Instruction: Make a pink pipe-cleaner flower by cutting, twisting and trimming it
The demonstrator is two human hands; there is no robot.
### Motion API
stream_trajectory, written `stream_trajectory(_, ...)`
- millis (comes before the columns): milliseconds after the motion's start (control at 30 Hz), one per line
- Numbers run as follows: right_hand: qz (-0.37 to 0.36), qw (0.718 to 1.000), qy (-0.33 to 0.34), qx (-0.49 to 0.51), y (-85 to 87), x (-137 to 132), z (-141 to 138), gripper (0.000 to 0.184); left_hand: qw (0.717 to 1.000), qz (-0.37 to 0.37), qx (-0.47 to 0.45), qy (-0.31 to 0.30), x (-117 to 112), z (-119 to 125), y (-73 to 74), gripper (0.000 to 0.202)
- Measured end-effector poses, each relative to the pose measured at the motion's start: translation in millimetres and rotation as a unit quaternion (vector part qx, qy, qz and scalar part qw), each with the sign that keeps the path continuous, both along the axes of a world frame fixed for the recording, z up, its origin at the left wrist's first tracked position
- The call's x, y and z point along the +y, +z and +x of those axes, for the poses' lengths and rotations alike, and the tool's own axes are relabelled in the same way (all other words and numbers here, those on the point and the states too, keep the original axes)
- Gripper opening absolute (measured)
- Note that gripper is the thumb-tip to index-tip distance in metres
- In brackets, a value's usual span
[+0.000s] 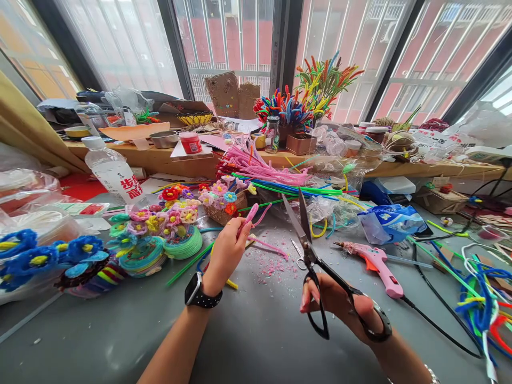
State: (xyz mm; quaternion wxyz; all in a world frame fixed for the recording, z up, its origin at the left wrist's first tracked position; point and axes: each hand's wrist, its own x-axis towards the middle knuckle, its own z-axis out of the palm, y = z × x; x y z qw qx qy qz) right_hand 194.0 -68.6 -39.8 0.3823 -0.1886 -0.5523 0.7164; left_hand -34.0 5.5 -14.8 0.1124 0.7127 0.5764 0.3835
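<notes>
My left hand (pixel 229 248), with a watch on its wrist, is closed on pink pipe cleaners (pixel 264 245) whose ends stick out past the fingers. My right hand (pixel 340 301) has its fingers through the handles of large black scissors (pixel 307 248). Their blades point up and stand slightly apart, with nothing between them. Pink fuzz clippings (pixel 272 269) lie scattered on the grey table (pixel 256 341) between the hands. A small pair of scissors (pixel 298 253) rests behind the large blades.
A pink glue gun (pixel 380 266) and its cord lie to the right, near a blue packet (pixel 392 223). At left are baskets of pipe-cleaner flowers (pixel 182 242) and a plastic bottle (pixel 114 173). A pile of pink pipe cleaners (pixel 264 166) lies at the back.
</notes>
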Motion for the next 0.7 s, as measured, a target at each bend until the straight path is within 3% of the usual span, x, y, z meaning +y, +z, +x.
stream_trajectory(133, -0.03, 0.998, 0.052, 0.014, -11.6, 1, -9, 0.067, 0.998, 0.01, -0.054, -0.021, -4, 1, 1.2, 0.025)
stream_trajectory(233, -0.035, 0.996, 0.082, 0.011, -16.6, 0, -14, 0.067, 0.998, 0.064, -0.02, -0.001, -4, 1, -1.0, 0.024)
stream_trajectory(500, -0.043, 0.997, 0.061, 0.009, -0.8, -8, -19, 0.065, 0.986, 0.125, 0.081, 0.08, -3, 0, -5.1, 0.022)
stream_trajectory(700, -0.028, 0.996, 0.082, -0.006, -6.6, -9, -19, 0.065, 0.982, 0.142, 0.091, 0.089, -4, 1, -6.0, 0.021)
